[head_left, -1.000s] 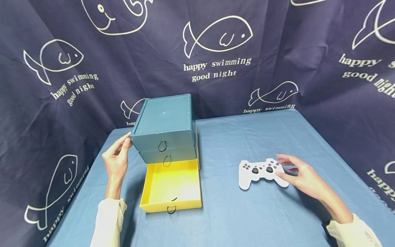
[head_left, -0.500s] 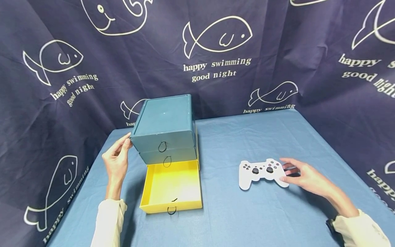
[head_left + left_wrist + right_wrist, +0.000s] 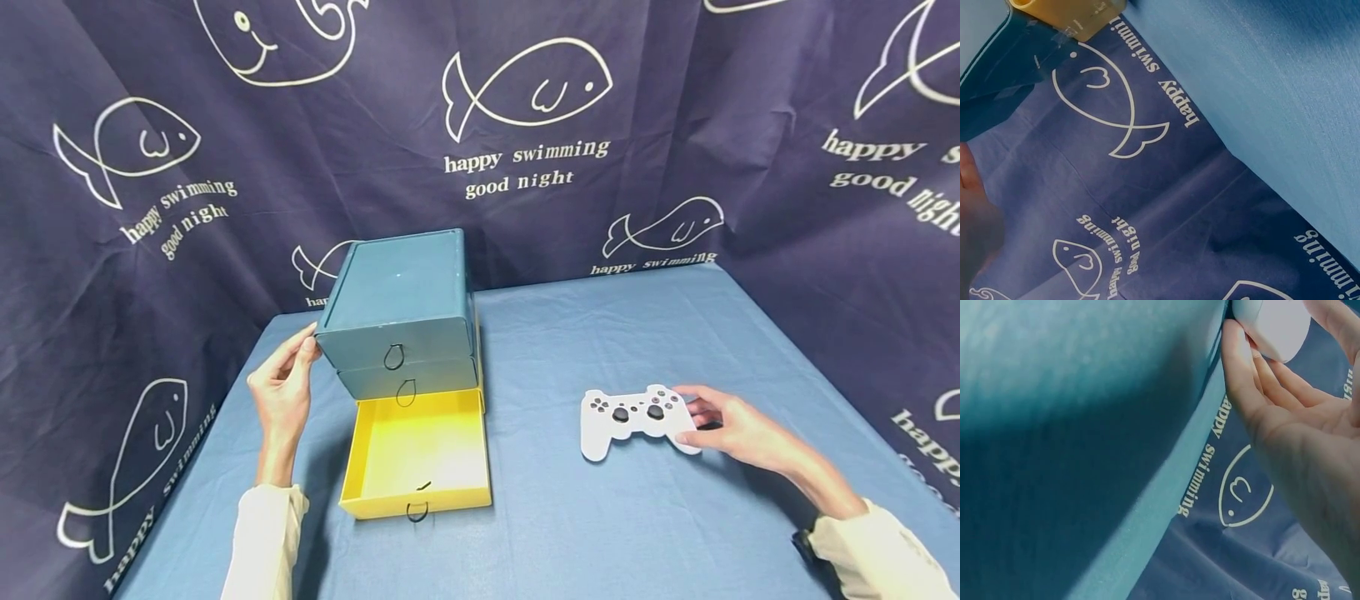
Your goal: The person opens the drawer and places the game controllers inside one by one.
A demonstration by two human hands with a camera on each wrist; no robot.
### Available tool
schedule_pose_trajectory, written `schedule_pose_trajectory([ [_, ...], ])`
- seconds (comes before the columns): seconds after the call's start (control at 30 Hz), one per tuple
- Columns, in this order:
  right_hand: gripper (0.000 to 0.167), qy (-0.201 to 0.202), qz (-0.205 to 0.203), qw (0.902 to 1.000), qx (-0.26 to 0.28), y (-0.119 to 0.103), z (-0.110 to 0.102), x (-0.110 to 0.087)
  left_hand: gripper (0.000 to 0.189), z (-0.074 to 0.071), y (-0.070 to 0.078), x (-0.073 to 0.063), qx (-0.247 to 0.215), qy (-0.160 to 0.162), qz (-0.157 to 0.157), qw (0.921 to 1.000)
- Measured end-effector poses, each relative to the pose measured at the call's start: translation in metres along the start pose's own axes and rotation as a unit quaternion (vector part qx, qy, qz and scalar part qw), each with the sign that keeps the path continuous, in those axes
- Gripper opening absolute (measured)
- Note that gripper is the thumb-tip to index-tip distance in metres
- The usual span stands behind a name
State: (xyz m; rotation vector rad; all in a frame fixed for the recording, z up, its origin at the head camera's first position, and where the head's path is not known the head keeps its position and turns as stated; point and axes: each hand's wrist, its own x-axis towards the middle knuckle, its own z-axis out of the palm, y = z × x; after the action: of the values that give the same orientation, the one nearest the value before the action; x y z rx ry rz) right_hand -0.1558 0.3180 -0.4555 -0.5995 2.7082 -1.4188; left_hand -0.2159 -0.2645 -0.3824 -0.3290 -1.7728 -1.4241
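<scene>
A white game controller (image 3: 637, 423) lies on the blue cloth, right of centre in the head view. My right hand (image 3: 738, 429) holds its right grip, thumb in front and fingers on the far side; the right wrist view shows the fingers (image 3: 1279, 381) against the white grip (image 3: 1282, 331). On the left stands a stacked drawer box (image 3: 397, 279), blue-green above, with a yellow drawer (image 3: 420, 442) pulled out at the bottom. My left hand (image 3: 285, 387) grips the box's left front edge with thumb and fingers. In the left wrist view that hand (image 3: 977, 215) is mostly cut off.
Black loop pulls (image 3: 394, 356) hang on the drawer fronts. A blue cloth (image 3: 555, 517) covers the table. Dark blue fabric (image 3: 540, 225) with white fish drawings hangs behind and along both sides.
My right hand drew back slightly to the right, then came in left against the controller's right grip. The controller, the drawer box and my left hand stay where they were.
</scene>
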Motion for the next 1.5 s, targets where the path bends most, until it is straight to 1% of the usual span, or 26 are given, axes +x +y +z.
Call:
schedule_pose_trajectory([
  [0.13,0.061,-0.006,0.000,0.9997,0.024,0.001,0.002,0.002,0.027,0.000,0.000,0.000,0.011,0.001,0.000,0.9999],
  [0.27,0.063,-0.009,0.000,0.9993,0.036,0.001,0.003,0.004,0.026,0.000,0.000,0.000,0.015,0.004,0.004,0.9999],
  [0.47,0.065,-0.005,-0.003,0.9996,0.028,0.001,0.005,0.006,0.027,0.000,0.001,0.000,0.016,0.001,-0.003,0.9999],
  [0.63,0.064,-0.003,0.004,0.9997,0.023,0.001,0.006,0.007,0.027,-0.001,-0.001,0.000,0.016,0.000,-0.006,0.9999],
  [0.8,0.061,-0.001,0.019,0.9998,0.009,0.000,0.006,0.009,0.026,-0.001,-0.001,0.000,0.013,0.000,-0.004,0.9999],
  [1.03,0.063,0.012,0.048,0.9980,-0.039,-0.008,0.009,0.008,0.028,0.000,0.001,0.000,0.013,-0.002,-0.009,0.9999],
  [1.13,0.064,0.017,0.049,0.9974,-0.051,-0.012,0.010,0.007,0.028,0.000,0.002,0.000,0.014,-0.001,-0.008,0.9999],
  [1.5,0.061,0.031,0.050,0.9965,-0.060,-0.020,0.013,0.008,0.027,0.000,0.001,0.000,0.014,0.001,-0.014,0.9998],
])
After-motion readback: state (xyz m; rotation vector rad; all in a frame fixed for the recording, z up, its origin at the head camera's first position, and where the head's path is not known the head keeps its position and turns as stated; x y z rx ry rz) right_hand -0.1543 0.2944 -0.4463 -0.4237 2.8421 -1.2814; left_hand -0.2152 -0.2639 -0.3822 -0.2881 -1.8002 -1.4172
